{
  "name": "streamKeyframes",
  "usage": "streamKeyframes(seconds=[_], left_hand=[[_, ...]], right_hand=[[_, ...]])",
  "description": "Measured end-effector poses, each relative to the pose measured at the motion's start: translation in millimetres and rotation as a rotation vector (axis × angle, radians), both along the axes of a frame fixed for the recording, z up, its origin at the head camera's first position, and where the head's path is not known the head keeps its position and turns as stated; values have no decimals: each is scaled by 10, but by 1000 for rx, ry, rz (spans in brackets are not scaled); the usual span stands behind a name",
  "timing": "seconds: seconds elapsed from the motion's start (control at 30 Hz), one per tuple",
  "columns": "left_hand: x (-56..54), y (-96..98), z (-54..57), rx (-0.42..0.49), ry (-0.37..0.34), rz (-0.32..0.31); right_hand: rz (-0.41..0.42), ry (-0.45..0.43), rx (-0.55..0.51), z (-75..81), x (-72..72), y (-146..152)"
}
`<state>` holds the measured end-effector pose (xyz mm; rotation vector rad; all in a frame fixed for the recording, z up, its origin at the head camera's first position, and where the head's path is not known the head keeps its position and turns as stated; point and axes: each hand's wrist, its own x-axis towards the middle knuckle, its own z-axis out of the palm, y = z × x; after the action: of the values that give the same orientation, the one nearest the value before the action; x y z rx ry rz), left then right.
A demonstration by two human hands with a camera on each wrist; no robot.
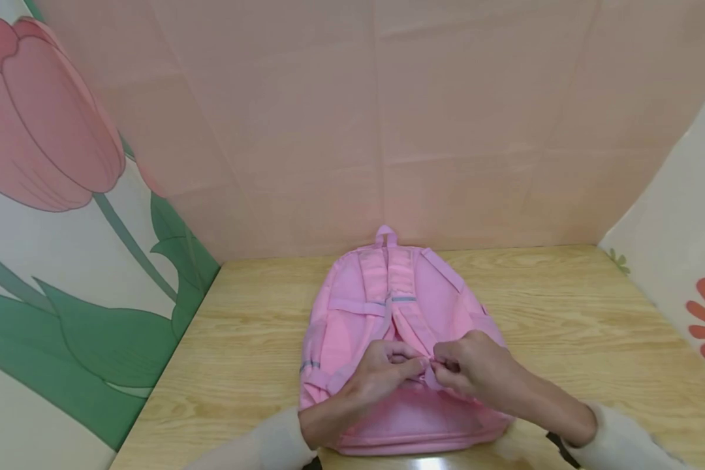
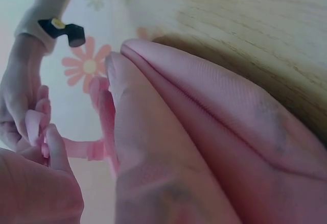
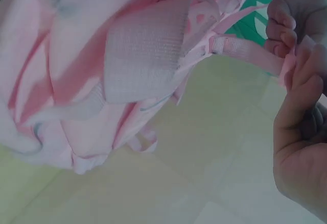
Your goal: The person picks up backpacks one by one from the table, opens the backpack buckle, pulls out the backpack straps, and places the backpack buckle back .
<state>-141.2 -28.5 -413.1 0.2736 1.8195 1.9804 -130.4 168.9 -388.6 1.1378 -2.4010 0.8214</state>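
Observation:
A pink backpack (image 1: pixel 411 427) lies on the table with its shoulder-strap side up and its top loop toward the back wall. Over its lower middle, my left hand (image 1: pixel 378 373) pinches a pink strap (image 3: pixel 248 51) between thumb and fingers. Right beside it, my right hand (image 1: pixel 482 365) has curled fingers gripping the same strap area. In the left wrist view, a folded strap end (image 2: pixel 34 124) shows between the two hands. The fingers cover most of the small piece they hold, so whether a buckle joins there I cannot tell.
The wood-grain table (image 1: pixel 252 326) extends to both sides of the backpack. Behind it rises a wall covered in pinkish-brown sheeting (image 1: pixel 382 130). A tulip-print panel (image 1: pixel 64 130) stands at the left, a flower-print panel (image 1: pixel 681 228) at the right.

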Motion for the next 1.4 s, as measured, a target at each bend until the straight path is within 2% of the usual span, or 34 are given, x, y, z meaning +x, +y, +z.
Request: streamKeyframes(seconds=[0.1, 0.23, 0.33, 0.47, 0.53, 0.6, 0.67, 0.77, 0.9, 1.0, 1.07, 1.27, 1.4], left_hand=[[-5, -7, -7, 15, -13, 6], [-3, -29, 3, 30, -6, 6], [-1, -52, 23, 48, -1, 5], [3, -77, 44, 57, -6, 4], [6, -86, 46, 47, 4, 0], [6, -92, 41, 38, 13, -10], [5, -95, 34, 31, 27, -22], [-2, -97, 24, 29, 44, -42], [-16, -107, 17, 40, 46, -55], [-21, -114, 18, 53, 31, -69], [-23, -123, 22, 48, 26, -78], [-52, -169, 35, 29, 21, -94], [-93, -204, 34, 45, 23, -113]], right_hand=[[-12, 83, 15, -3, 8, -33], [-65, 75, 7, 37, 30, -34], [-148, -2, 35, 96, 47, 14], [-234, -186, 150, 158, 63, 111], [-256, -271, 222, 161, 63, 148], [-257, -304, 269, 138, 56, 174], [-219, -303, 252, 91, 40, 182], [-88, -303, 136, 5, 2, 180], [122, -476, -27, -92, -73, 197], [202, -607, -69, -142, -133, 222], [219, -615, -72, -161, -167, 233], [178, -507, -98, -167, -221, 242], [128, -530, -148, -152, -218, 268]])
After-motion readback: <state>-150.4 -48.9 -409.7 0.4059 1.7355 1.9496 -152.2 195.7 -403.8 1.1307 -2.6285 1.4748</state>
